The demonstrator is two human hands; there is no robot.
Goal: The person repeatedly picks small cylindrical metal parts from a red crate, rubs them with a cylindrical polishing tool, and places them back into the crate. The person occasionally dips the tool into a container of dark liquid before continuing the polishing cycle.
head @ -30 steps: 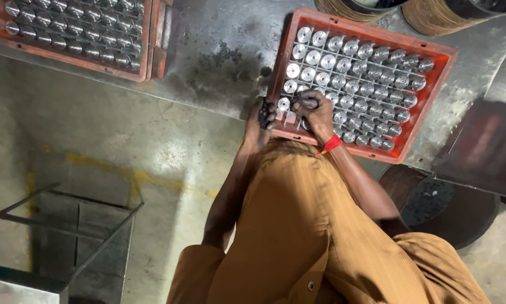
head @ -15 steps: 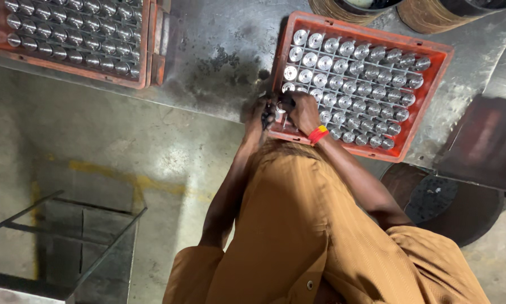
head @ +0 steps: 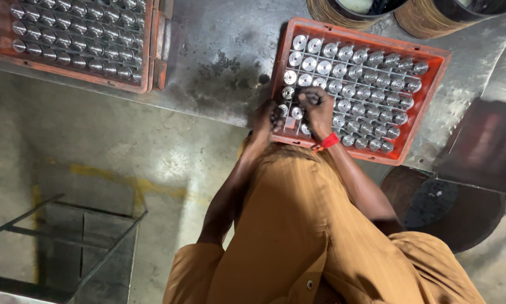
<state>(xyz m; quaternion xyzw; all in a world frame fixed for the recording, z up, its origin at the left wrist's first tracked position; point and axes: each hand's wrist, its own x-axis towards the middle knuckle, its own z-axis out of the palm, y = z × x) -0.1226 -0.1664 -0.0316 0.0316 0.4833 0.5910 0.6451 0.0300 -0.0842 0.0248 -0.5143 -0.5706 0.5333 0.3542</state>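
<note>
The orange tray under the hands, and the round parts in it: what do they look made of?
The orange tray looks like moulded plastic: matte, uniform colour, thin grid walls, grimy rim. The round parts look like machined metal, probably steel: silvery, with bright glints on flat tops. The left hand and right hand rest at the tray's near corner; what they grip is hidden.

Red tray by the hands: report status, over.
Left hand at the near corner of the red tray, grip unclear. Right hand curled over the metal cylinders. Second tray to the left, clear of both hands.
</note>
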